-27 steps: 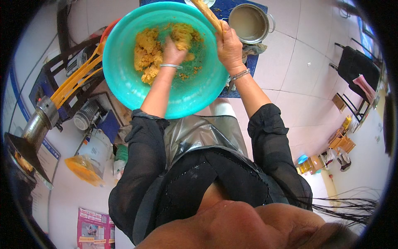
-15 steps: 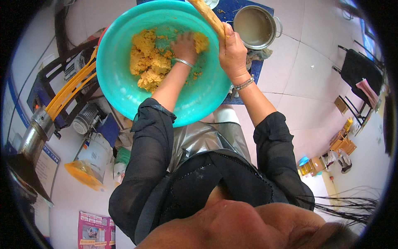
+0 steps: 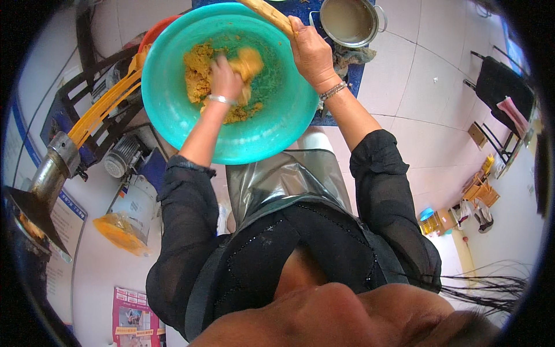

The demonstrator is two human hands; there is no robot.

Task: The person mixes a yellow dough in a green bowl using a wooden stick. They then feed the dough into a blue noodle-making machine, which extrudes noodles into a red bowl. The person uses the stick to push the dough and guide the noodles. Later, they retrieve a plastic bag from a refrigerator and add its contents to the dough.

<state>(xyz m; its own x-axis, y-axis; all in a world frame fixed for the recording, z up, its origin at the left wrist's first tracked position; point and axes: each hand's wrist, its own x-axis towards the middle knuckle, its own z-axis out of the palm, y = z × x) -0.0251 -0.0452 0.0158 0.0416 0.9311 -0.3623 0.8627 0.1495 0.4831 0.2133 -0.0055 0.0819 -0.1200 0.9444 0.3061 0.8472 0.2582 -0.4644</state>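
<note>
Right hand (image 3: pixel 313 53) is clasping a wooden stick (image 3: pixel 267 14), probably bracing the green bowl (image 3: pixel 165 98) at right; left hand (image 3: pixel 225 82) is touching yellow dough (image 3: pixel 197 69), its blurred grip unclear.

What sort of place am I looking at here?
Probably a small food-making workshop: crumbly yellow dough in a turquoise basin, long yellow strands at a metal nozzle, and what looks like an electric motor nearby.

left hand (image 3: pixel 226 80) blurred, yellow lump (image 3: pixel 248 62) blurred, wooden stick (image 3: pixel 267 15) and metal pot (image 3: pixel 352 44) cropped by top edge
</note>
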